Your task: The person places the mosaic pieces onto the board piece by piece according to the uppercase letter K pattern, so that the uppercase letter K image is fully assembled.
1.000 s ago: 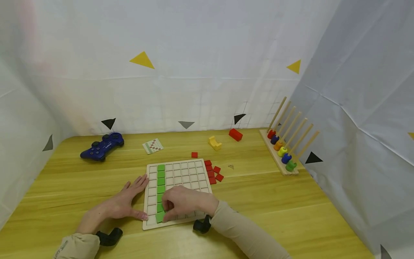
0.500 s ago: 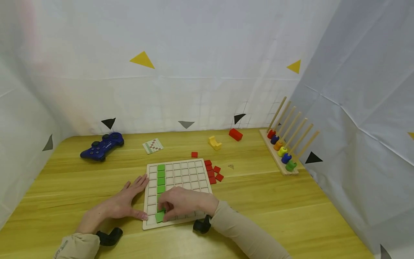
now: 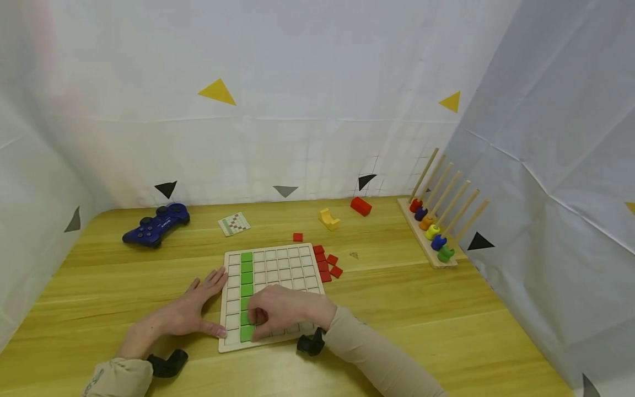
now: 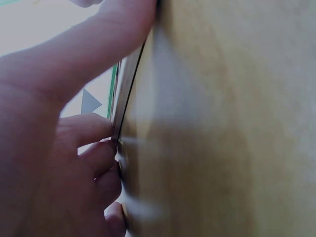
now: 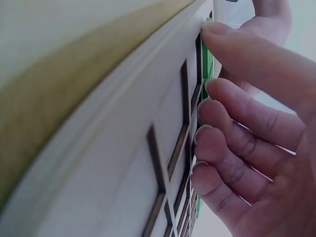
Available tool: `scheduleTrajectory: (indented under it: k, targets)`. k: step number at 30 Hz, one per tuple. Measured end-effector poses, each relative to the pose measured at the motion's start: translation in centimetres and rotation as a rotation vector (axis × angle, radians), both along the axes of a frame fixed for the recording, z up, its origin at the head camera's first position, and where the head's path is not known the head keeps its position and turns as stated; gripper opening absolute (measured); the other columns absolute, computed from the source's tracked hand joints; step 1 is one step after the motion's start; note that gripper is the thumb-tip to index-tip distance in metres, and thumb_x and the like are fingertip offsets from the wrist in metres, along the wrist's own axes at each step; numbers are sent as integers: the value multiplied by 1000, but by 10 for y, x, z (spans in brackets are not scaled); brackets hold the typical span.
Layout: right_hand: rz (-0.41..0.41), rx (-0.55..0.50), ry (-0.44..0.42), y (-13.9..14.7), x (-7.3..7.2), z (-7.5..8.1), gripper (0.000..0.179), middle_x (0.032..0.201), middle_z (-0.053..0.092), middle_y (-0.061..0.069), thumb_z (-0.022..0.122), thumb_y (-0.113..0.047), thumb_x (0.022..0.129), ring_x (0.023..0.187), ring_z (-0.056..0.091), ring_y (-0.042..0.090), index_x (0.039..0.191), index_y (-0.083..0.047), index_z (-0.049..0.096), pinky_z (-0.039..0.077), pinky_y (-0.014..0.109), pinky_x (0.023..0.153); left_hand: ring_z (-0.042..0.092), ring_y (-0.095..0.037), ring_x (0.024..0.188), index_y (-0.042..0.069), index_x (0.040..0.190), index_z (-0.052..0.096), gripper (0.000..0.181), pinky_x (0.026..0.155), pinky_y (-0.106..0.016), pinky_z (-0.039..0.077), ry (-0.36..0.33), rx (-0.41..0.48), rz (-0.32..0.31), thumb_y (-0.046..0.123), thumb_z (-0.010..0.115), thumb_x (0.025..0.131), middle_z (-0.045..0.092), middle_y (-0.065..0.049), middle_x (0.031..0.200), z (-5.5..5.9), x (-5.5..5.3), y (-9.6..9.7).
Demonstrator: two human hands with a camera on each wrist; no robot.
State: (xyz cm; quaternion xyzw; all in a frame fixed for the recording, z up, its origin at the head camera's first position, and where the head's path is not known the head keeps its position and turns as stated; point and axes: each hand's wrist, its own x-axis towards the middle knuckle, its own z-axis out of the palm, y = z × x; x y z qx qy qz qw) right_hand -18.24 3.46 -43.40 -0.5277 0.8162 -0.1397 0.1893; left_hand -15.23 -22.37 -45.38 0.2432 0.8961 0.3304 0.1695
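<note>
A square wooden grid board [image 3: 272, 345] lies on the table, its second column from the left lined with green tiles [image 3: 247, 278]. At the near end of that column, my right hand [image 3: 284, 307] has thumb and index finger at the edges of the lowest green tile [image 3: 246, 333], which sits straight in its cell. The right wrist view shows the thumb [image 5: 219, 30] on that tile and the other fingertips curled against the board. Spread out on the table, my left hand [image 3: 188, 313] touches the board's left edge with thumb and fingers.
Red tiles [image 3: 323, 266] lie along the board's right edge, and one red tile [image 3: 297, 237] is behind it. Farther back are a pattern card [image 3: 235, 224], a blue game controller [image 3: 157, 225], a yellow block [image 3: 329, 219], a red block [image 3: 361, 206] and a peg rack [image 3: 436, 237].
The lowest green tile, slightly askew before, has shifted a little right and lies straight in its cell. My right fingers moved left, then back right. My left hand stays put.
</note>
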Motion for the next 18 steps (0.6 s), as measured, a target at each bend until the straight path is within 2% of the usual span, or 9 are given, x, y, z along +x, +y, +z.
scheduleTrajectory:
  k: [18]
  targets:
    - [-7, 3, 21, 0, -1, 0, 20, 78, 57, -16, 74, -39, 90, 69, 49, -5, 87, -21, 65, 41, 8, 63, -4, -49, 151, -5, 157, 15, 120, 116, -69, -6, 6, -2, -3, 50, 83, 75, 0, -25, 166, -1, 0, 0]
